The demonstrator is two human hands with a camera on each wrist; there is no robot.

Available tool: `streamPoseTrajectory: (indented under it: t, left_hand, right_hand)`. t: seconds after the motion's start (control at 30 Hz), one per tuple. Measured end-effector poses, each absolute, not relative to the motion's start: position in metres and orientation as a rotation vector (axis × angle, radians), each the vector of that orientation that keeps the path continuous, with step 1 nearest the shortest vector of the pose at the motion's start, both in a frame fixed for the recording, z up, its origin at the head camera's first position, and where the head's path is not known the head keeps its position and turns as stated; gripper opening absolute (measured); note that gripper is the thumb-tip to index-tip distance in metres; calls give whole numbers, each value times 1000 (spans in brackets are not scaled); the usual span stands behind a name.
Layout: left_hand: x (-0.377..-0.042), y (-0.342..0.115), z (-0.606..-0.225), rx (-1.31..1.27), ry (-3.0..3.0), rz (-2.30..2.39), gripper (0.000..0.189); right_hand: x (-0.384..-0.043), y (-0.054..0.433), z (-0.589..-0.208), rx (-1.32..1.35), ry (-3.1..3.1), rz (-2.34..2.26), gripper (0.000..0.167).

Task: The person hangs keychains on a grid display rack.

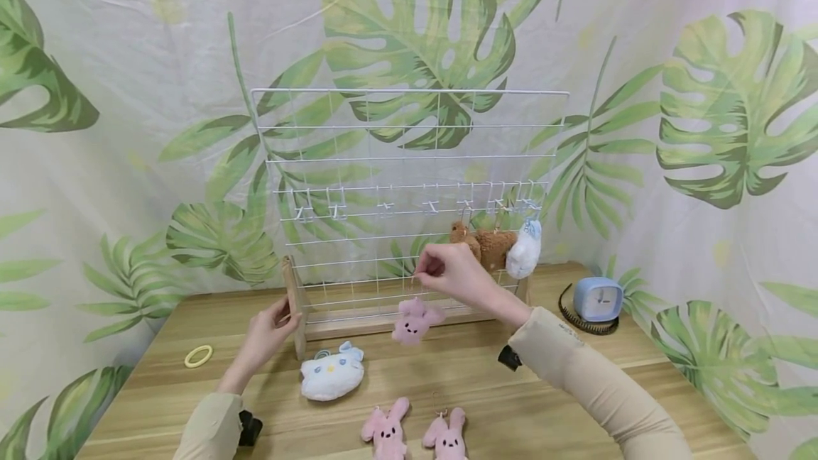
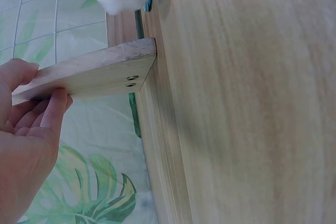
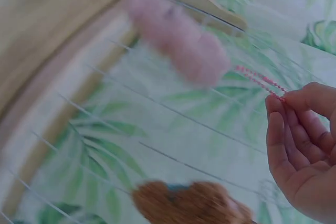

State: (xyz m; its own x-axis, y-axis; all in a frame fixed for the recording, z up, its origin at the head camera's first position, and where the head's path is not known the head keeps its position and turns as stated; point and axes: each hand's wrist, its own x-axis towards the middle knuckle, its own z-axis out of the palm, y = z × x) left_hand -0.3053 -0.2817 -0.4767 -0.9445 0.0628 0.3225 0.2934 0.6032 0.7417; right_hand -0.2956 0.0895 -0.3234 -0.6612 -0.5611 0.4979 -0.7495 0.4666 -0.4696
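Observation:
My right hand pinches the pink ball chain of a small pink plush keychain, which dangles in front of the white wire grid rack. In the right wrist view the plush is blurred. With thumb and fingers on either side, my left hand grips the wooden side support of the rack. A row of hooks runs across the grid. Brown plush toys and a white plush hang from hooks at the right; my right hand overlaps part of one brown plush.
A white cat-face plush lies on the wooden table near the rack's left foot. Two pink plush rabbits lie at the front. A yellow ring is at the left, a blue clock and black coil at the right.

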Motion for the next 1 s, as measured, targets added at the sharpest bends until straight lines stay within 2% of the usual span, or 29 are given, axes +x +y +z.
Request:
streamPoseTrajectory:
  t: [0.2,0.5,1.0]
  left_hand:
    - [-305,-282,-477,-293,-2570,-1257,49]
    - [-306,-283,-478,-292,-2586,-1264,52]
    - [-305,-281,-476,-279,-2591,-1275,52]
  right_hand:
    - [-293,97,-289,1103,-2362,960,10]
    - [-302,105,-248,1023,-2306,910,6]
    - [-328,111,-238,928,-2375,853,8]
